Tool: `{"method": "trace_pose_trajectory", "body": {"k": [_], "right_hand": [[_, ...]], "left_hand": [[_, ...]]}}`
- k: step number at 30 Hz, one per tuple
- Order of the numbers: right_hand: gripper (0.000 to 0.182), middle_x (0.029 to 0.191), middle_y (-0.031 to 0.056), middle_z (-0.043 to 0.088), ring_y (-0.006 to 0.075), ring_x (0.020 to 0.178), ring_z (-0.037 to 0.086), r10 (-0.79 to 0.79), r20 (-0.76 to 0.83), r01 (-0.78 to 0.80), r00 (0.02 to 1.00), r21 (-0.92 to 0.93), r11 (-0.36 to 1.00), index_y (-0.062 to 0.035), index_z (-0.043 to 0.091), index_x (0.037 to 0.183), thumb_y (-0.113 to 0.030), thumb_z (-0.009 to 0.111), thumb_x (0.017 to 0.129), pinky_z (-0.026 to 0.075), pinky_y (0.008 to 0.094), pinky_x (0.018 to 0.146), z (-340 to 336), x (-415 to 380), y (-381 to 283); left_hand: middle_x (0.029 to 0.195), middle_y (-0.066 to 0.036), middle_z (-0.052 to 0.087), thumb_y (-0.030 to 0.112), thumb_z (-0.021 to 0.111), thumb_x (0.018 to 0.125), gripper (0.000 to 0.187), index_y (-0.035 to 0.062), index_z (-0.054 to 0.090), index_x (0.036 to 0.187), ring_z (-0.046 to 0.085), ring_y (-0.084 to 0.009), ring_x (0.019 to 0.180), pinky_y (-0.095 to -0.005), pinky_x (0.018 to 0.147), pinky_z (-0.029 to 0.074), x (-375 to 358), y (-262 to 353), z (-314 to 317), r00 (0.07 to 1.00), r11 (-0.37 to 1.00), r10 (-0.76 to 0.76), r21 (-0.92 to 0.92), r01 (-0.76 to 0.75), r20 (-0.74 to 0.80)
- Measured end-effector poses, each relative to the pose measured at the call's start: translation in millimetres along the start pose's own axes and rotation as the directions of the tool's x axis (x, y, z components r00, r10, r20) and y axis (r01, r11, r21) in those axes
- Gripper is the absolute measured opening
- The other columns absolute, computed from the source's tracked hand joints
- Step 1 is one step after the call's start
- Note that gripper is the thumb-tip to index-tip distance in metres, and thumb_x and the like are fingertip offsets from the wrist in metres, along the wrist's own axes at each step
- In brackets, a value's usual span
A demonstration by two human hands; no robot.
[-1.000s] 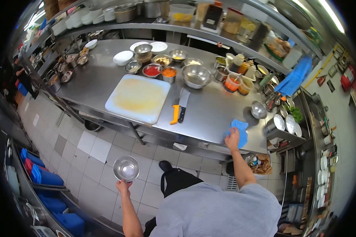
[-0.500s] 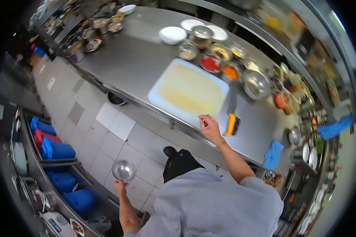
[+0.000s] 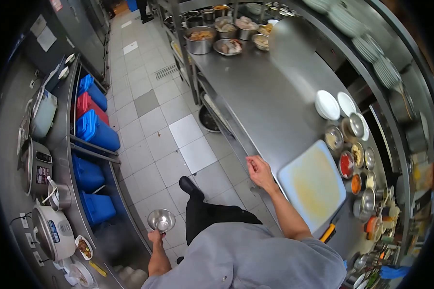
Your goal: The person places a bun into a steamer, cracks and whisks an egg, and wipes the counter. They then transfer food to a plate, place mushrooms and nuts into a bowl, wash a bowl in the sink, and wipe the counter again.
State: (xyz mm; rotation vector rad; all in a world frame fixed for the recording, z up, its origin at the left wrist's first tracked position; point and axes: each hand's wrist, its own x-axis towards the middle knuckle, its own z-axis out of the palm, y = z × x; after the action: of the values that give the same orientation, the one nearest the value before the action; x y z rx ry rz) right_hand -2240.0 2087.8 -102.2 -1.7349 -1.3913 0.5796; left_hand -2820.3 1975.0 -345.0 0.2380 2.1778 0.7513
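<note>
My left hand [image 3: 156, 236] grips the rim of a shiny metal bowl [image 3: 161, 220], held level over the floor at my left side. No contents show in the bowl. My right hand [image 3: 260, 172] hovers by the edge of the steel counter [image 3: 255, 89], its fingers curled in and nothing visible in them. Close to that hand lies a white cutting board [image 3: 313, 188] with a yellowish stain. Beside the board's near corner rests a knife with a yellow handle [image 3: 328, 233].
Small bowls of chopped ingredients, among them a red one [image 3: 346, 164], line the board's far side. White bowls [image 3: 327, 105] stand farther along. On my left, a lower counter holds a rice cooker [image 3: 53, 231] above blue bins [image 3: 99, 132]. A tiled aisle [image 3: 152, 154] runs ahead.
My view has turned left along the aisle, so the board and ingredient bowls now sit farther right. One leg has stepped out. The metal bowl stays in my left hand.
</note>
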Motion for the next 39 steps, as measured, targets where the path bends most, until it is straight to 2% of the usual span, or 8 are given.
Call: {"method": "trace_pose_trajectory", "body": {"k": [10, 15, 20, 25, 27, 28, 29, 39], "right_hand": [[0.023, 0.087, 0.0232, 0.065, 0.0416, 0.079, 0.061, 0.262, 0.421, -0.083, 0.869, -0.399, 0.913, -0.0017, 0.062, 0.086, -0.024, 0.059, 0.080, 0.050, 0.0498, 0.068, 175, 68, 195], [0.027, 0.089, 0.0134, 0.070, 0.0321, 0.085, 0.067, 0.481, 0.799, 0.355, 0.361, -0.595, 0.721, -0.0107, 0.071, 0.087, -0.034, 0.066, 0.074, 0.053, 0.0462, 0.071, 195, 45, 208], [0.031, 0.100, 0.0050, 0.071, 0.0280, 0.098, 0.066, 0.500, 0.830, 0.373, 0.249, -0.558, 0.741, -0.0204, 0.073, 0.101, -0.021, 0.071, 0.071, 0.053, 0.0408, 0.081, 261, 99, 197], [0.025, 0.101, 0.0071, 0.071, 0.0302, 0.096, 0.066, 0.494, 0.836, 0.518, 0.238, -0.540, 0.664, -0.0166, 0.073, 0.099, -0.024, 0.067, 0.076, 0.053, 0.0423, 0.081, 346, 296, 161], [0.026, 0.083, 0.0160, 0.070, 0.0350, 0.085, 0.066, 0.505, 0.811, 0.214, 0.297, -0.572, 0.792, -0.0103, 0.070, 0.071, -0.035, 0.062, 0.073, 0.052, 0.0470, 0.073, 394, 395, 192], [0.023, 0.079, 0.0168, 0.068, 0.0363, 0.080, 0.066, 0.233, 0.720, 0.381, 0.654, -0.579, 0.721, -0.0072, 0.067, 0.071, -0.028, 0.061, 0.078, 0.052, 0.0479, 0.070, 421, 435, 207], [0.017, 0.077, 0.0185, 0.065, 0.0390, 0.077, 0.063, 0.265, 0.337, -0.152, 0.903, -0.326, 0.933, -0.0037, 0.063, 0.079, -0.021, 0.061, 0.082, 0.050, 0.0482, 0.068, 420, 498, 141], [0.018, 0.102, 0.0146, 0.063, 0.0337, 0.097, 0.063, -0.335, -0.260, 0.295, 0.905, -0.184, 0.938, -0.0023, 0.064, 0.100, -0.004, 0.067, 0.082, 0.051, 0.0390, 0.085, 303, 883, -303]], "left_hand": [[0.081, -0.019, 0.060, 0.002, 0.059, 0.081, 0.013, -0.0045, 0.048, 0.081, 0.066, -0.0266, 0.061, -0.0406, 0.048, 0.062, 110, 249, 68, 0.983, 0.984, 0.177, -0.027, -0.176, 0.047], [0.075, -0.015, 0.058, 0.003, 0.060, 0.085, 0.018, 0.0017, 0.043, 0.077, 0.064, -0.0235, 0.058, -0.0385, 0.048, 0.062, 199, 372, 113, 0.948, 0.964, 0.244, -0.153, -0.216, 0.202], [0.072, -0.011, 0.056, 0.002, 0.058, 0.085, 0.019, 0.0045, 0.042, 0.076, 0.062, -0.0225, 0.057, -0.0383, 0.049, 0.062, 282, 497, 172, 0.898, 0.934, 0.347, -0.191, -0.303, 0.269], [0.075, -0.015, 0.060, 0.002, 0.058, 0.083, 0.018, 0.0018, 0.043, 0.073, 0.067, -0.0257, 0.061, -0.0378, 0.051, 0.062, 340, 641, 212, 0.898, 0.925, 0.380, -0.072, -0.374, 0.222], [0.075, -0.015, 0.060, 0.002, 0.058, 0.083, 0.019, 0.0016, 0.043, 0.073, 0.067, -0.0255, 0.061, -0.0383, 0.051, 0.062, 360, 695, 222, 0.887, 0.904, 0.420, -0.007, -0.427, 0.191], [0.075, -0.015, 0.060, 0.003, 0.059, 0.083, 0.019, 0.0015, 0.043, 0.073, 0.067, -0.0255, 0.061, -0.0385, 0.050, 0.062, 370, 723, 231, 0.879, 0.892, 0.441, 0.021, -0.452, 0.181], [0.074, -0.015, 0.060, 0.003, 0.059, 0.083, 0.020, 0.0018, 0.042, 0.072, 0.066, -0.0253, 0.060, -0.0383, 0.050, 0.062, 383, 747, 240, 0.871, 0.885, 0.455, 0.012, -0.465, 0.183], [0.067, -0.012, 0.057, 0.003, 0.060, 0.083, 0.022, 0.0047, 0.041, 0.072, 0.063, -0.0227, 0.051, -0.0350, 0.044, 0.058, 505, 972, 422, 0.753, 0.832, 0.487, 0.029, -0.555, 0.442]]}}
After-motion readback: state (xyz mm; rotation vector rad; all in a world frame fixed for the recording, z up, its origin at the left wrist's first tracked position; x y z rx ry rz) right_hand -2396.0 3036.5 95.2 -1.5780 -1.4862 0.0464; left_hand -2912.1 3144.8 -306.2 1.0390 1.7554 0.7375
